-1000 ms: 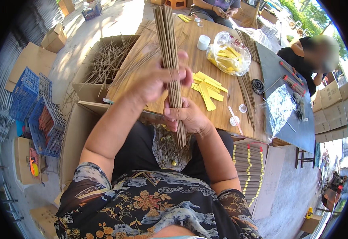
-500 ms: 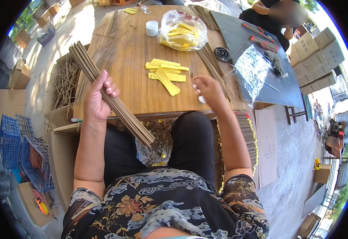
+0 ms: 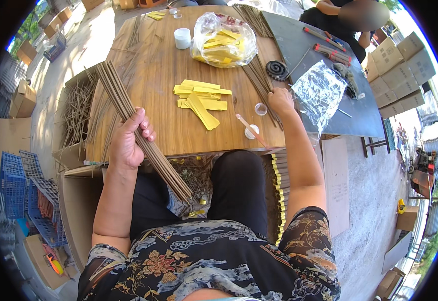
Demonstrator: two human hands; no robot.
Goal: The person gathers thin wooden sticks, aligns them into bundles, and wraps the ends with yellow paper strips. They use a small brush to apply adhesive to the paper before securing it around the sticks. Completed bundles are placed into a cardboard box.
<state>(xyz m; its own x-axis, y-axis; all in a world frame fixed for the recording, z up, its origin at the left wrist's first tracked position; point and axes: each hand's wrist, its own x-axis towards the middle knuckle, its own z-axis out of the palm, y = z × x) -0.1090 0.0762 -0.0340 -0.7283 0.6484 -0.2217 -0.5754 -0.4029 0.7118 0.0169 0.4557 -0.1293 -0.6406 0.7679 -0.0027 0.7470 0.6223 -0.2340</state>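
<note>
One thick bundle of thin brown sticks (image 3: pixel 143 135) is held in the left hand (image 3: pixel 127 143), whose fingers are wrapped tightly round the bundle about its middle, at the near left edge of the wooden table (image 3: pixel 154 75). The bundle's long axis runs diagonally: its far end points away and to the left, over the tabletop, and its near end points toward the person and to the right, down past the table edge above the lap. The right hand (image 3: pixel 280 100) is laid at the right side of the table on a second, looser row of sticks (image 3: pixel 259 85); whether anything is pinched there cannot be told, as the fingertips are hidden. Just near that hand two small round clear cups (image 3: pixel 260 109) are seen, one with a thin pale stick (image 3: pixel 251 130) lying across it. One heap of flat yellow paper strips (image 3: pixel 201 98) lies at the middle of the table, too overlapped to be counted. Farther off, one clear bag of yellow strips (image 3: pixel 224 40) and one white round tub (image 3: pixel 182 38) stand side by side. One dark coil (image 3: pixel 277 70) lies at the table's right edge, and one crumpled clear plastic sheet (image 3: pixel 319 93) on the grey table (image 3: pixel 374 118) beyond. One open box of loose sticks (image 3: pixel 78 108) stands to the left of the wooden table.
</note>
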